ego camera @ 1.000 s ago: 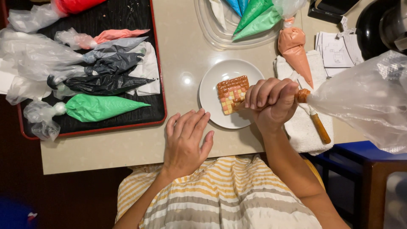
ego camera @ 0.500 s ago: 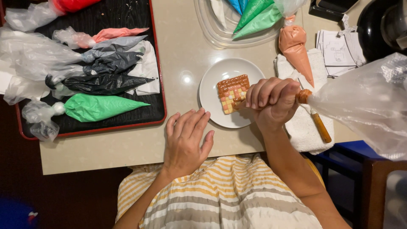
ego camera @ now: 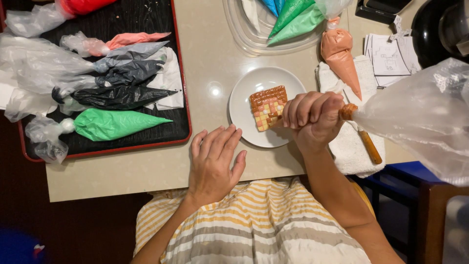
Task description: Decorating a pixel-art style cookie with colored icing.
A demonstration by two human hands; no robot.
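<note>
Right hand [ego camera: 312,115] is fisted tight around a piping bag [ego camera: 415,117], its long axis running sideways, tail ballooning out to the right. The tip points left at the square cookie [ego camera: 268,107] on the white plate [ego camera: 244,115], right beside the knuckles; the nozzle itself is hidden behind the fingers. Left hand [ego camera: 213,161] lies flat and empty on the counter [ego camera: 146,171], just below the plate.

Left hand [ego camera: 212,164] lies flat; right hand [ego camera: 312,117] seems tightly fisted.

Head camera, straight down, close overhead
</note>
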